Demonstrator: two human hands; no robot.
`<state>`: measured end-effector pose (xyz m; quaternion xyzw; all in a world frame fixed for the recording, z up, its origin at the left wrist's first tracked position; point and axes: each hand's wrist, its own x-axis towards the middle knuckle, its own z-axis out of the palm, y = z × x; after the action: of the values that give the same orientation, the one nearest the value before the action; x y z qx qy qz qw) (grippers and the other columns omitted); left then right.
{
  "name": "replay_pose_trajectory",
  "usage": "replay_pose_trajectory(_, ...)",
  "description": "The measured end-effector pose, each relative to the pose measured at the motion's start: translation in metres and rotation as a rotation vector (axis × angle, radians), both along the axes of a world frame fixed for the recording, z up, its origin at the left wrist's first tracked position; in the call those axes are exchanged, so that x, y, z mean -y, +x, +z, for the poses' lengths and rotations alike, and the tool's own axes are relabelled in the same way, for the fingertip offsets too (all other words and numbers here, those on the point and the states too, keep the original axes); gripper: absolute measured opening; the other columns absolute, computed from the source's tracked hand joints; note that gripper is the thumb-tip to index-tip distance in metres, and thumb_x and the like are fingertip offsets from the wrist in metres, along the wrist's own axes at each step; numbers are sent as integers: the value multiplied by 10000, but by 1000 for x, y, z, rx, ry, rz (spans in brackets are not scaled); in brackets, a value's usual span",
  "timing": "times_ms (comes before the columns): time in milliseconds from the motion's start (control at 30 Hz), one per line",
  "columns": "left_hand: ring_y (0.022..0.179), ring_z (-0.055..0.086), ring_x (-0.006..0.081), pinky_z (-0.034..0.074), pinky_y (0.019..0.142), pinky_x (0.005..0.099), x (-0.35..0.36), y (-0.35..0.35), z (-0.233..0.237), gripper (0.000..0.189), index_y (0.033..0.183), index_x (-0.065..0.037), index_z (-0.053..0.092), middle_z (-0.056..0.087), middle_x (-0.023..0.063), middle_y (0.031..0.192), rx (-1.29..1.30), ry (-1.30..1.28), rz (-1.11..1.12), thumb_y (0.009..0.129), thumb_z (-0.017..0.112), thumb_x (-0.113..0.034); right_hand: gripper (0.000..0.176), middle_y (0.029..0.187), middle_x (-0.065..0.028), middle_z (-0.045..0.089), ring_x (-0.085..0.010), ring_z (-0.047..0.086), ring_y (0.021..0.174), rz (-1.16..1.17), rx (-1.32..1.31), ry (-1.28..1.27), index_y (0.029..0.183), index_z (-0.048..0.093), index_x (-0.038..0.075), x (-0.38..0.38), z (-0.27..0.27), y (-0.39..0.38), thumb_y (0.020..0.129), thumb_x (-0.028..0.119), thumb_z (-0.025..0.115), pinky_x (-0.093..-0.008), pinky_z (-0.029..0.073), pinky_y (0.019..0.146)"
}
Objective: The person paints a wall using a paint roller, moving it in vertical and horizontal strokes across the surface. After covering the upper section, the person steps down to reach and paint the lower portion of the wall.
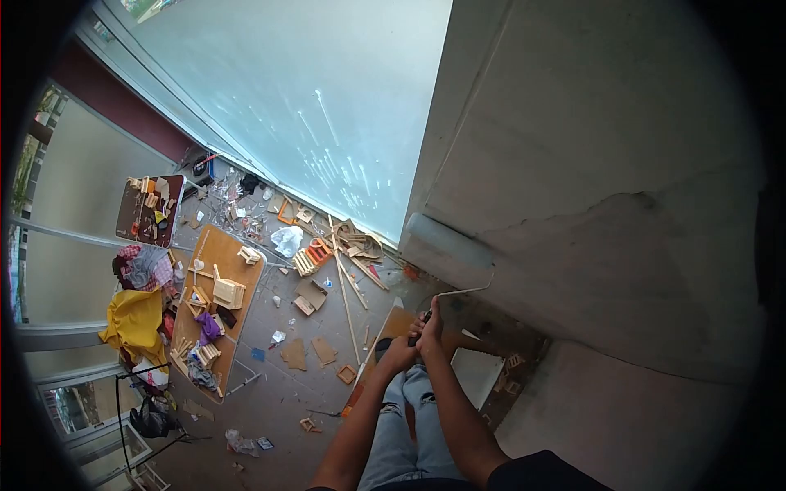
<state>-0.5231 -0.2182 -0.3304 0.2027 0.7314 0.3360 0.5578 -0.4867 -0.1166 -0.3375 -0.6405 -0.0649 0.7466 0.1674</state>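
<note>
A paint roller [446,237] with a pale grey-white cover rests against or very close to the wall, near the corner by the bright panel. Its bent wire frame runs down to a dark handle. Near the top of that handle, my right hand [432,329] is closed around it with the thumb pointing up along it. Lower and to the left, my left hand [399,355] also wraps the handle, close against the right hand. Most of the grip is hidden by my fingers. Above and right of the roller, the wall [589,270] has a dark crack and stained patches.
Left stands a brown table [214,282] with small wooden furniture pieces and a purple cloth; a smaller dark table [131,214] is behind it. Wooden sticks [350,290], cardboard [309,296] and plastic scraps litter the floor. A yellow cloth [135,321] hangs at far left.
</note>
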Motion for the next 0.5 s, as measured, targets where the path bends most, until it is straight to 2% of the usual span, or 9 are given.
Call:
replay_pose_trajectory(100,898,596,388,463,772,387,5,1,-5,520,969,71,575,598,293,885,39,-94,-15,715,587,-383,598,424,46,251,-80,240,313,-2,-41,0,550,352,143,7,-9,6,694,675,582,-228,215,325)
replay_pose_trajectory(167,899,585,409,463,769,393,1,-6,25,525,977,67,578,597,294,878,159,-207,-41,714,586,-387,602,422,48,248,-80,232,311,-18,-30,-17,548,349,143,10,2,7,691,679,583,-227,207,325)
replay_pose_trajectory(267,879,593,405,464,762,402,3,-5,16,520,981,69,577,601,290,855,29,-95,-88,717,580,-378,601,435,46,261,-79,249,322,-27,-62,-31,568,349,136,5,5,7,695,677,579,-235,224,330)
replay_pose_trajectory(367,522,583,218,447,493,343,-3,-6,32,397,743,69,559,574,149,591,-51,28,-36,717,566,-327,601,433,43,264,-79,253,324,-12,-107,1,568,347,133,0,14,10,706,674,570,-241,233,332)
replay_pose_trajectory(400,606,618,269,464,563,389,-3,-2,37,422,796,102,559,595,228,660,-133,50,-42,721,557,-314,602,429,42,262,-80,250,321,-2,-118,20,563,345,133,-1,22,11,710,673,566,-242,233,331)
replay_pose_trajectory(500,661,629,297,460,599,406,-2,10,64,441,832,122,549,593,270,700,-82,79,-23,722,560,-304,610,404,49,242,-75,220,310,27,-94,81,522,322,147,-1,70,16,715,670,568,-229,195,334)
